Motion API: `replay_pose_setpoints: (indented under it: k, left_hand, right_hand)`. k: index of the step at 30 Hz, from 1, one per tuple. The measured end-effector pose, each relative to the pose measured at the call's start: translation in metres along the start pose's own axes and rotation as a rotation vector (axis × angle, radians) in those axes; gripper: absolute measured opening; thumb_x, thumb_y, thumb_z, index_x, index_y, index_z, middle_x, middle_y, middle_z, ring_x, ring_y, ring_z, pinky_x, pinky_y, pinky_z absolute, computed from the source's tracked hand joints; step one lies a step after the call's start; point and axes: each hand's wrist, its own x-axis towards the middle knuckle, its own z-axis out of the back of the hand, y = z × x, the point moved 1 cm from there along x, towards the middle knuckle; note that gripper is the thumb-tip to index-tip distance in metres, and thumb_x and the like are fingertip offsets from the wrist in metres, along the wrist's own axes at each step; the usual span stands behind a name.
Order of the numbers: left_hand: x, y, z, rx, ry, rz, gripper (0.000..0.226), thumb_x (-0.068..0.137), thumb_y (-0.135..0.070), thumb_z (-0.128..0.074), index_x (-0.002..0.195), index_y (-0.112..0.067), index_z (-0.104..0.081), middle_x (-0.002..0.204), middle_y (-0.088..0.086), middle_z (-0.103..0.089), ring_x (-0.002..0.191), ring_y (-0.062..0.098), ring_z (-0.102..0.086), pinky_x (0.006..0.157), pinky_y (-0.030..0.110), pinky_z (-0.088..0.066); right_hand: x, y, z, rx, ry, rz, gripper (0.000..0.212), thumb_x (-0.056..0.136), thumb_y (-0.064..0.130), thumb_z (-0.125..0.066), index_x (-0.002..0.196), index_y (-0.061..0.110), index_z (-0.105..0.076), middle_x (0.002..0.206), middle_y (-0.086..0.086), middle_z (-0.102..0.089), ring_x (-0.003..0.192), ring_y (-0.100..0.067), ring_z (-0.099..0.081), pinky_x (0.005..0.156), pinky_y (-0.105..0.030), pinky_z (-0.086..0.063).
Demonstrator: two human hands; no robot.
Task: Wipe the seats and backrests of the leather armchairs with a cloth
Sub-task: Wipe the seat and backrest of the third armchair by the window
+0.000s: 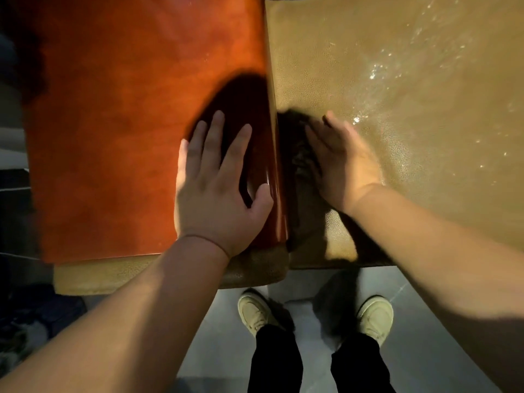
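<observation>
We look straight down on two leather surfaces that meet along a seam [276, 154], and we place everything else by that seam; to its left lies the orange leather cushion [127, 123], to its right the tan leather seat [411, 109], whose far part glints as if damp; our left hand [215, 188] rests flat on the orange leather just left of the seam, fingers straight and spread, thumb reaching toward the seam, holding nothing; our right hand [340, 163] sits just right of the seam, fingers straight and close together, pressing on a dark cloth [300, 171]; the cloth is bunched along the seam itself, partly under the right palm and trailing toward the near edge of the tan seat; the right hand is blurred, so we cannot tell its finer finger positions; nearer than the seam's end, below the chair's front edge, a grey tiled floor [431, 350] shows, with two pale shoes [255, 314] and dark trouser legs [275, 361].
</observation>
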Motion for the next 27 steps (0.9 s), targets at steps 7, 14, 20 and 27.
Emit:
replay_pose_setpoints:
  k: [7, 14, 20, 27]
  left_hand:
    - [0.001, 0.001, 0.002, 0.048, 0.014, -0.007, 0.082, 0.089, -0.057, -0.047, 0.165, -0.031, -0.029, 0.176, 0.006, -0.012, 0.162, 0.030, -0.008, 0.131, 0.054, -0.008]
    - [0.000, 0.002, -0.001, -0.010, 0.017, -0.004, 0.082, 0.090, -0.057, -0.046, 0.165, -0.034, -0.024, 0.177, 0.001, -0.005, 0.163, 0.024, 0.002, 0.131, 0.038, 0.008]
    - [0.001, 0.002, -0.001, -0.036, 0.024, -0.015, 0.081, 0.090, -0.057, -0.045, 0.165, -0.032, -0.024, 0.177, 0.000, -0.003, 0.162, 0.024, 0.001, 0.132, 0.047, 0.003]
    - [-0.001, 0.002, -0.005, -0.107, 0.016, -0.016, 0.081, 0.090, -0.056, -0.047, 0.164, -0.033, -0.026, 0.177, -0.002, -0.004, 0.163, 0.020, 0.004, 0.131, 0.051, 0.001]
  right_hand:
    - [-0.121, 0.000, -0.036, -0.200, 0.255, 0.442, 0.055, 0.096, 0.029, -0.044, 0.145, 0.008, -0.057, 0.151, -0.015, -0.053, 0.142, -0.036, -0.048, 0.121, -0.048, -0.026]
    - [0.012, -0.012, -0.011, -0.533, 0.194, 0.173, 0.090, 0.093, 0.068, -0.009, 0.164, 0.014, -0.024, 0.172, -0.009, -0.013, 0.158, -0.037, -0.005, 0.128, -0.056, -0.009]
    - [-0.079, -0.004, -0.040, -0.448, 0.156, 0.289, 0.078, 0.098, 0.053, -0.047, 0.162, 0.012, -0.029, 0.170, -0.010, -0.023, 0.158, -0.039, -0.013, 0.127, -0.054, 0.005]
    - [-0.047, -0.024, -0.012, -0.523, 0.171, 0.299, 0.100, 0.085, 0.076, -0.036, 0.162, 0.012, -0.030, 0.169, -0.025, -0.014, 0.156, -0.048, -0.010, 0.126, -0.059, 0.000]
